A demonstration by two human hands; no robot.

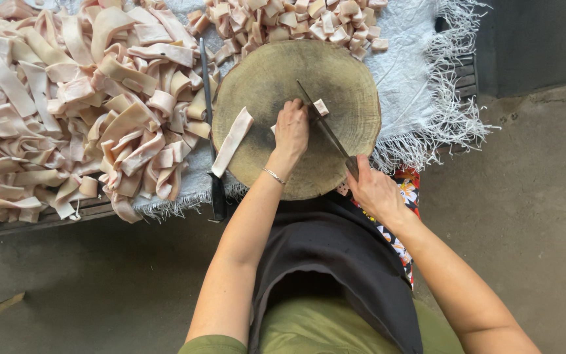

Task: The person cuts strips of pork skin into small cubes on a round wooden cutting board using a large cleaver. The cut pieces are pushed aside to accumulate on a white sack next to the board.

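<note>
A round wooden chopping block point(276, 72) sits in front of me. My left hand point(291, 128) presses down on a pale pink strip of meat at the block's middle; only its end shows at the fingertips. My right hand point(373, 190) grips the handle of a long knife point(325, 128), whose blade runs up-left beside the left fingers. A small cut piece point(321, 107) lies just right of the blade. Another long strip point(232, 141) lies on the block's left side.
A large heap of pale pink strips point(67, 98) covers the left. Cut cubes point(289, 19) are piled behind the block. A second knife point(209, 124) lies along the block's left edge. A white fringed cloth point(414, 78) covers the low platform. Concrete floor surrounds it.
</note>
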